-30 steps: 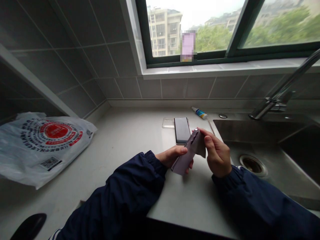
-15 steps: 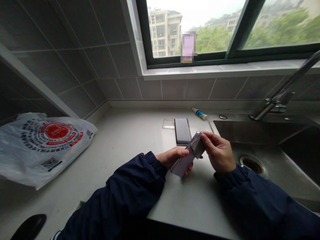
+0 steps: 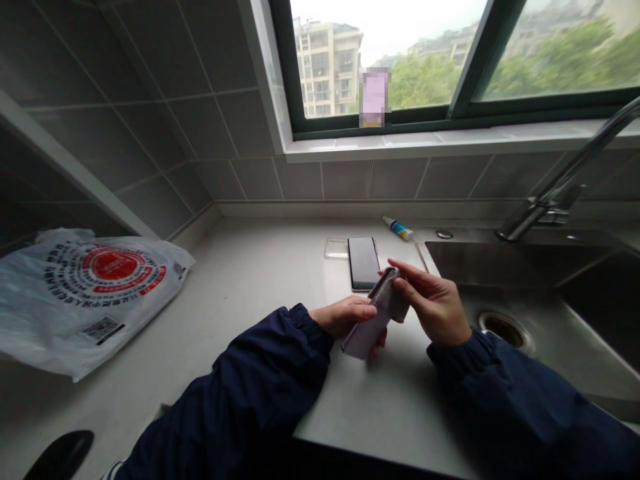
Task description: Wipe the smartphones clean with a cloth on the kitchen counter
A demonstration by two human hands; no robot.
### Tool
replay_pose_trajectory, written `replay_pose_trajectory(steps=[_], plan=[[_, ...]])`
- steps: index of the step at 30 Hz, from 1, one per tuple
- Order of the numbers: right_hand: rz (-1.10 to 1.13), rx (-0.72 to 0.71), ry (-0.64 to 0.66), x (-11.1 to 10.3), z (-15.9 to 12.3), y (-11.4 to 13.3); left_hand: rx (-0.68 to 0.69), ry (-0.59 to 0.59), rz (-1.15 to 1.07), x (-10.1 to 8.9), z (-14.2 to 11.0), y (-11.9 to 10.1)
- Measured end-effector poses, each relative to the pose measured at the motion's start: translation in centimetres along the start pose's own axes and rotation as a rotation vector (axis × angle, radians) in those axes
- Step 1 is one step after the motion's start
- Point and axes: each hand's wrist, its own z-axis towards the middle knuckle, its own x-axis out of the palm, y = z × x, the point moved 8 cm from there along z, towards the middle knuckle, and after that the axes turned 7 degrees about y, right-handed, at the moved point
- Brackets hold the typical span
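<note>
My left hand is closed round the lower half of a slim, pale lilac phone, thumb on its face. The phone is tilted above the counter, its far end pointing away. Over that far end lies a small grey cloth, which my right hand pinches between thumb and fingers at the right edge. Some fingers of both hands are hidden behind the phone. Just beyond it, a second phone with a dark screen lies flat, with a clear phone case partly under its left side.
A small white-and-blue bottle lies near the back wall. On the right is a steel sink with a chrome faucet. A printed white plastic bag sits at the left; a black rounded object is at the lower left.
My right hand has shifted slightly left, its index finger now stretched over the phone's far end. The cloth has moved with it and wraps that end more. My left hand keeps its grip.
</note>
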Motion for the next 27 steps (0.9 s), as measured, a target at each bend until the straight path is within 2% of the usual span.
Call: replay_pose_trajectory(steps=[5, 13, 20, 27], plan=[[0.025, 0.064, -0.041, 0.0, 0.1, -0.6, 0.055, 0.017, -0.048, -0.2, 0.2, 0.0], [0.381, 0.200, 0.006, 0.7, 0.3, -1.8, 0.021, 0.060, -0.079, 0.3, 0.2, 0.0], [0.435, 0.222, -0.023, 0.7, 0.3, -2.0, -0.012, 0.076, -0.104, -0.1, 0.3, 0.3], [0.494, 0.330, 0.004, 1.1, 0.1, -3.3, 0.006, 0.095, -0.116, -0.6, 0.3, 0.8]])
